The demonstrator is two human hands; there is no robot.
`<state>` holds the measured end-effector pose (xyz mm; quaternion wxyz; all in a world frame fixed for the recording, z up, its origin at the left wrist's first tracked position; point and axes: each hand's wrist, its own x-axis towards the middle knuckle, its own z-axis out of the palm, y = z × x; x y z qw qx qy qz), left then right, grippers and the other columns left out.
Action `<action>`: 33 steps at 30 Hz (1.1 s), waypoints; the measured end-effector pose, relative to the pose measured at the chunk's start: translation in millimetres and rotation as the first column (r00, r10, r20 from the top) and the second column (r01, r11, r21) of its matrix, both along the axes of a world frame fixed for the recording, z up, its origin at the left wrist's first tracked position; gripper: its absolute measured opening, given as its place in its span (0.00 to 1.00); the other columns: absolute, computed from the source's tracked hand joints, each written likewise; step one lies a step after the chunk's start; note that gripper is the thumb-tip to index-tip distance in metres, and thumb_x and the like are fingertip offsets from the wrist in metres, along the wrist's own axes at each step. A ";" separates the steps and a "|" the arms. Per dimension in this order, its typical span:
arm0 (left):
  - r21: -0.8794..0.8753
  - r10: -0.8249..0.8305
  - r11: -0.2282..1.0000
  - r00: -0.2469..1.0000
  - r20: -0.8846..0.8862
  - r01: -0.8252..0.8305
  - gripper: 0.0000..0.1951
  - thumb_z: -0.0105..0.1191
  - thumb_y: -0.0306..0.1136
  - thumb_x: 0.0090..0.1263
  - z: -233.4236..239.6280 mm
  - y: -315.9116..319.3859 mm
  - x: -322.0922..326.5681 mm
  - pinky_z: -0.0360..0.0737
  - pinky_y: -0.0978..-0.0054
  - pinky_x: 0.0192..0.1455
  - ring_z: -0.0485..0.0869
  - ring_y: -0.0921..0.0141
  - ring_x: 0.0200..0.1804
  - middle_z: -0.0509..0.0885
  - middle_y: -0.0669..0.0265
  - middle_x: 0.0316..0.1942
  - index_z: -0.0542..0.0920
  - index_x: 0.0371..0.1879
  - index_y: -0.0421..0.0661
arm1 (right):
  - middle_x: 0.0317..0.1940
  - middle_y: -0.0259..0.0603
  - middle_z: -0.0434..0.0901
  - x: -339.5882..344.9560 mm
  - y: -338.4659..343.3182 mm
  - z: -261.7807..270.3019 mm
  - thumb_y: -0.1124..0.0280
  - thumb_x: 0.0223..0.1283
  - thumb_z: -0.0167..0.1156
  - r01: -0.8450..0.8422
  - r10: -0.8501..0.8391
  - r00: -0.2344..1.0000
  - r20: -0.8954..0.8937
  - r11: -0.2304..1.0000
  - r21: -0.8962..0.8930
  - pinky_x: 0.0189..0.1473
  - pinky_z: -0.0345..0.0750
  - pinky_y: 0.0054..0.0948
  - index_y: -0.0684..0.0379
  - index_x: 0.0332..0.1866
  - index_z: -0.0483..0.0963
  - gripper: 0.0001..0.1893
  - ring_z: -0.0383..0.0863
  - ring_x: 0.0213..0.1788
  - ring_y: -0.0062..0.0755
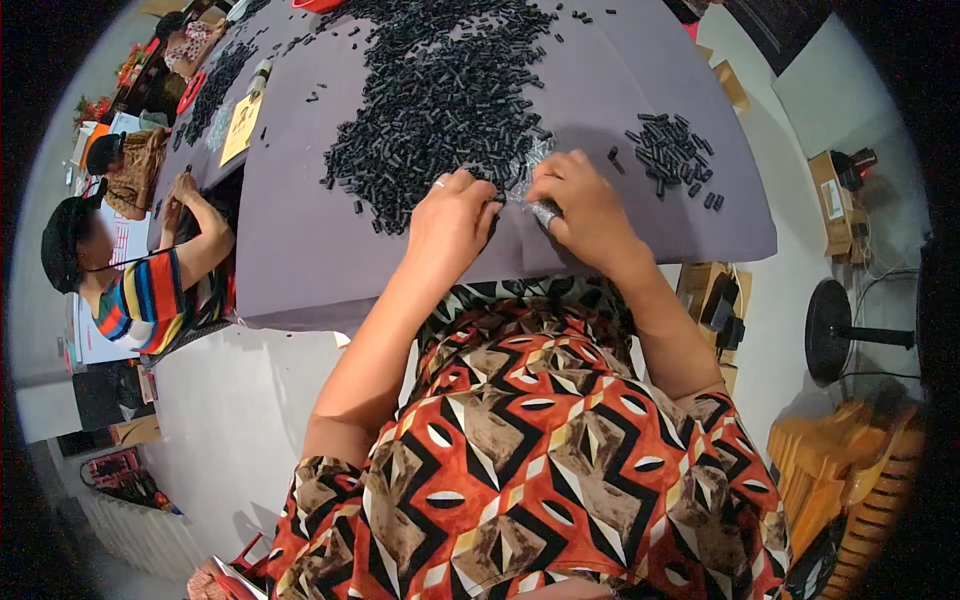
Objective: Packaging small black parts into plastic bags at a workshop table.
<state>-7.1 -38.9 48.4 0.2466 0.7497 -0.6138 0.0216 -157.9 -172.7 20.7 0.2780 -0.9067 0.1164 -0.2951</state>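
Note:
A large heap of small black cylindrical parts (442,97) lies on a grey cloth-covered table (300,247). My left hand (454,214), with a ring on one finger, is at the heap's near edge, its thumb and fingertips pinched on what looks like one black part. Close by on the right, my right hand (574,199) has its fingers curled over small clear, shiny pieces (544,214); more of these (534,157) lie against the heap beyond it. A smaller pile of black parts (671,154) sits further right, with a loose part (615,159) between that pile and my right hand.
At the left, a person in a striped shirt (150,289) works at an adjoining table, with other people beyond. A yellow card (241,129) lies near that table's edge. A red container (316,4) is at the far side. Cardboard boxes (836,206) stand on the right.

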 end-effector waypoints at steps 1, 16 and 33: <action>0.040 0.004 0.999 1.000 0.023 -0.005 0.07 0.60 0.30 0.61 -3.5 -2.5 1.7 0.77 0.61 0.42 0.79 0.56 0.41 0.79 0.59 0.34 0.82 0.37 0.43 | 0.39 0.38 0.75 0.2 -0.5 0.9 0.78 0.44 0.63 0.012 -0.012 1.000 0.010 1.000 -0.007 0.50 0.73 0.39 0.58 0.30 0.78 0.06 0.73 0.48 0.43; -0.106 0.042 0.993 0.985 -0.168 -0.060 0.06 0.58 0.27 0.64 3.6 3.3 0.5 0.75 0.66 0.39 0.80 0.61 0.39 0.78 0.59 0.33 0.77 0.36 0.40 | 0.39 0.37 0.75 4.5 9.0 -1.5 0.77 0.43 0.63 -0.027 0.020 0.998 -0.057 0.992 -0.121 0.50 0.74 0.38 0.58 0.30 0.79 0.06 0.72 0.48 0.42; 0.023 0.081 0.988 0.395 -0.915 -0.151 0.05 0.55 0.26 0.71 -37.2 38.1 -18.4 0.70 0.87 0.28 0.76 0.84 0.27 0.81 0.74 0.26 0.80 0.41 0.38 | 0.39 0.42 0.75 7.4 17.6 2.5 0.81 0.42 0.63 -0.051 0.053 0.998 0.026 0.996 -0.074 0.49 0.72 0.40 0.60 0.37 0.72 0.14 0.72 0.46 0.47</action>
